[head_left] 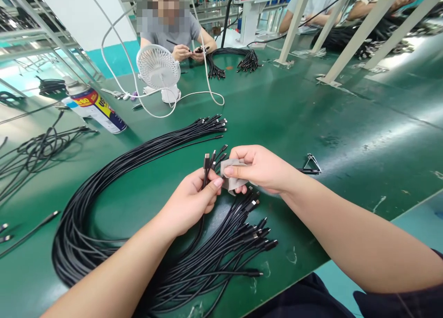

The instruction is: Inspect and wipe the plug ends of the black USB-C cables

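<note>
We have our left hand closed around a few black USB-style cables, their metal-tipped plugs standing up above the thumb and index finger. Our right hand pinches a grey cloth between thumb and fingers; the cloth is folded against a cable end just beside the left fingertips. Contact point partly hidden; we cannot tell how much of the plug is covered.

Main cable bundle: lies on the green tabletop in a wide U, bend to our left. One set of plug ends lies beyond the hands; the other fans out below them, near the table edge.

Surroundings: beyond the bundle, we record a white desk fan and, to its left, a spray can. Loose black cables lie tangled at far left. Across the table a co-worker in a grey top has both hands on small dark parts, next to a second cable bundle.
</note>
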Demonstrator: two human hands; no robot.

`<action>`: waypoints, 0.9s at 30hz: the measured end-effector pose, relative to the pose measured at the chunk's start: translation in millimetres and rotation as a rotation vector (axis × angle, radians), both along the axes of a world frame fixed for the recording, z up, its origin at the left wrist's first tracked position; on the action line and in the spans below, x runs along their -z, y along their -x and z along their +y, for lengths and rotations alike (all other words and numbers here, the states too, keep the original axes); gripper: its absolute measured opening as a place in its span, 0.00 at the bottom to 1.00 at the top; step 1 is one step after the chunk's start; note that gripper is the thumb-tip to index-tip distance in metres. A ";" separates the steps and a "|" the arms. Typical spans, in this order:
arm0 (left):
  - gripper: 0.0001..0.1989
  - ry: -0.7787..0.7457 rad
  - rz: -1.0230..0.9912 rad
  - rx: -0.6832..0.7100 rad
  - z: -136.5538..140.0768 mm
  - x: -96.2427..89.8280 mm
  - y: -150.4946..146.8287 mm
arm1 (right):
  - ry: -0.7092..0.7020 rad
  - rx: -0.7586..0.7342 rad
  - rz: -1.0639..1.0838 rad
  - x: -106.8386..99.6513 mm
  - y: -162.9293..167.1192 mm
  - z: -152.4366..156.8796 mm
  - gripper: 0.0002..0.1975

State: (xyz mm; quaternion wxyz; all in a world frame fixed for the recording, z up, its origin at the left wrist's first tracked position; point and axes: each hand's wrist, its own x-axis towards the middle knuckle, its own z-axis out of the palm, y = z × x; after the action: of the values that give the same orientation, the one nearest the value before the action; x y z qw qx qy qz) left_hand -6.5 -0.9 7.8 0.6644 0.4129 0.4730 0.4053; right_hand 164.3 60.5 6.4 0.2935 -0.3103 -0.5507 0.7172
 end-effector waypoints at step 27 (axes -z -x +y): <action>0.16 -0.069 0.190 -0.017 -1.9 6.8 -2.5 | -0.949 0.252 -0.456 2.2 -4.6 -4.6 0.10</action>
State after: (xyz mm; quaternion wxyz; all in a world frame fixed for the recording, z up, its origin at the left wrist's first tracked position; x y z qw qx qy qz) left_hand -4.1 -2.8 1.0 0.5985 0.4681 0.5231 0.3860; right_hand 168.9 55.9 4.1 0.3582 -0.3550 -0.8224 0.2634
